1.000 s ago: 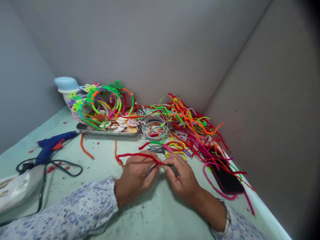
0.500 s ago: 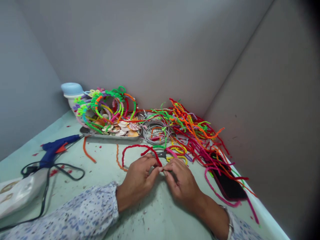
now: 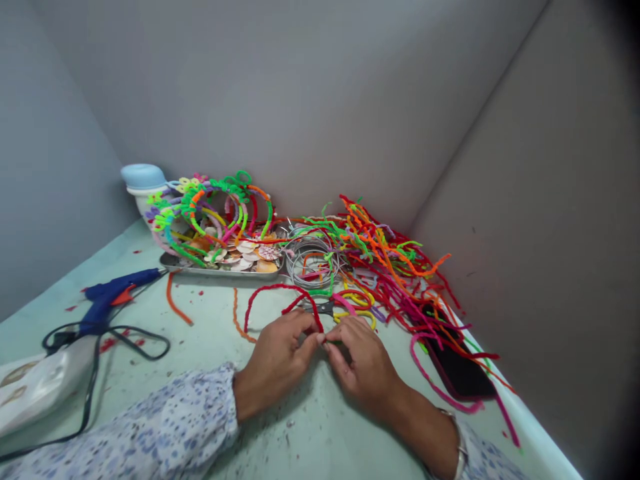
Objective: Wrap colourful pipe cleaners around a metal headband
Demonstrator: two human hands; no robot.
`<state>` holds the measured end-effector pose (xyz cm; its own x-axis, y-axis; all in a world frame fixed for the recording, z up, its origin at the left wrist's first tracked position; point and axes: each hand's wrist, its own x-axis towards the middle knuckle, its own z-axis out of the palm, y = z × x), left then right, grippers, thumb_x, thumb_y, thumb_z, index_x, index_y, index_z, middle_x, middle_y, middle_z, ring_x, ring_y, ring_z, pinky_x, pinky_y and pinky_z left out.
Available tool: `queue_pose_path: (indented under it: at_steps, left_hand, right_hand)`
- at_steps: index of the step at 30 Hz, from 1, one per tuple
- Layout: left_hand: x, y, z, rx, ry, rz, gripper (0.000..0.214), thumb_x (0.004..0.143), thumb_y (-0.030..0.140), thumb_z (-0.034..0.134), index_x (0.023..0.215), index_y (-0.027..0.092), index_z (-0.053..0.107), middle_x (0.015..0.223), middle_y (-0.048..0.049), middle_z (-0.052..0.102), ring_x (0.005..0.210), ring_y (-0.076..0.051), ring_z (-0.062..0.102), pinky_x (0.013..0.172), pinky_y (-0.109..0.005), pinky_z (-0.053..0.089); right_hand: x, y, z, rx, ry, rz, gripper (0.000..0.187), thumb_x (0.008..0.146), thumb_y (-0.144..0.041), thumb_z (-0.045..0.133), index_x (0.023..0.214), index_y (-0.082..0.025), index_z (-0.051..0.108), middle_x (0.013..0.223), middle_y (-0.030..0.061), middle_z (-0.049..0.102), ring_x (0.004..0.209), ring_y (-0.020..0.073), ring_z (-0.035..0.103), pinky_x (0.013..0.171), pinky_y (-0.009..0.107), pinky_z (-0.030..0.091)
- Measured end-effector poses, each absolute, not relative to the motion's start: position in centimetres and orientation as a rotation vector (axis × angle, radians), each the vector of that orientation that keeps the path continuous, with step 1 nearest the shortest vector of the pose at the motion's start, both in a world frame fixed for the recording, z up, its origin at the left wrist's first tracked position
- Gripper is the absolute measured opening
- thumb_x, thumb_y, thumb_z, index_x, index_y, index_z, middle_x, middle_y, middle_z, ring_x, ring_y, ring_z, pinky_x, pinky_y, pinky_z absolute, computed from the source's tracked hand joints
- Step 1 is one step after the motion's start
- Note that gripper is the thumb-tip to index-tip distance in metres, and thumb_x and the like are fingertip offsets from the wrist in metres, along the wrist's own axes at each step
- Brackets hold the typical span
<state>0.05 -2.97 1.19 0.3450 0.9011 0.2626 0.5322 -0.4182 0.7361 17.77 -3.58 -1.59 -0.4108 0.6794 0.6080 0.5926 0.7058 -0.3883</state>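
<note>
A fuzzy red pipe cleaner [image 3: 274, 287] arches up over the table and comes down into my fingertips. My left hand [image 3: 280, 350] pinches it between thumb and forefinger. My right hand [image 3: 364, 365] is closed right beside it, thumb and forefinger pressed together at the pipe cleaner's end; the tip itself is mostly hidden by the fingers. Just beyond my fingertips lie scissors [image 3: 367, 322] with yellow handles, partly covered by my hands and by loose pipe cleaners.
A metal tray [image 3: 225, 273] holds shells and pipe-cleaner hoops, with a blue-lidded white bottle [image 3: 145, 177] behind. Coiled wire [image 3: 313, 263] and a tangled heap of pipe cleaners [image 3: 395, 267] lie right of it, partly over a phone [image 3: 463, 367]. A blue glue gun [image 3: 103, 303] with its cord lies left.
Both hands stay in nearly the same place. The fingertips shift slightly, and the red pipe cleaner's arch moves a little at the pinch.
</note>
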Motion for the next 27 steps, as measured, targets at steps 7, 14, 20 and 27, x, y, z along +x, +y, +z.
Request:
queue_pose_path:
  at_steps: [7,14,20,27]
  left_hand:
    - [0.24,-2.99,1.3,1.998,1.249,0.883,0.017,0.085,0.021,0.05,0.068,0.018,0.054,0.067,0.0021,0.053,0.066,-0.013,0.048,0.06,-0.025,0.034]
    - [0.25,-2.89,1.08,2.016,1.254,0.898,0.013,0.084,0.022,0.051,0.073,0.017,0.058,0.069,0.0009,0.056,0.066,-0.014,0.049,0.059,-0.024,0.035]
    - [0.29,-2.84,1.2,2.019,1.255,0.891,0.014,0.084,0.019,0.05,0.071,0.018,0.056,0.067,0.0015,0.054,0.065,-0.014,0.048,0.059,-0.024,0.035]
    - [0.41,-2.82,0.88,1.952,1.3,0.872,0.015,0.083,0.02,0.049,0.07,0.018,0.056,0.065,0.0014,0.055,0.062,-0.014,0.049,0.056,-0.023,0.035]
  right_hand:
    - [17.77,-3.61,-1.27,-0.946,-2.18,0.132,0.008,0.087,-0.013,0.046,0.087,-0.018,0.052,0.078,0.0052,0.055,0.076,0.0208,0.05,0.07,0.037,0.04]
    - [17.85,-3.51,-1.47,-0.952,-2.172,0.129,0.009,0.087,-0.013,0.045,0.088,-0.018,0.052,0.079,0.0054,0.055,0.076,0.0208,0.05,0.073,0.038,0.04]
    - [17.69,-3.66,-1.31,-0.962,-2.193,0.116,0.009,0.087,-0.012,0.045,0.086,-0.019,0.052,0.077,0.0048,0.054,0.075,0.0203,0.049,0.071,0.037,0.039]
    - [17.54,-3.8,-1.29,-0.953,-2.192,0.087,0.01,0.087,-0.013,0.045,0.085,-0.019,0.053,0.076,0.0048,0.054,0.073,0.0205,0.049,0.07,0.037,0.039]
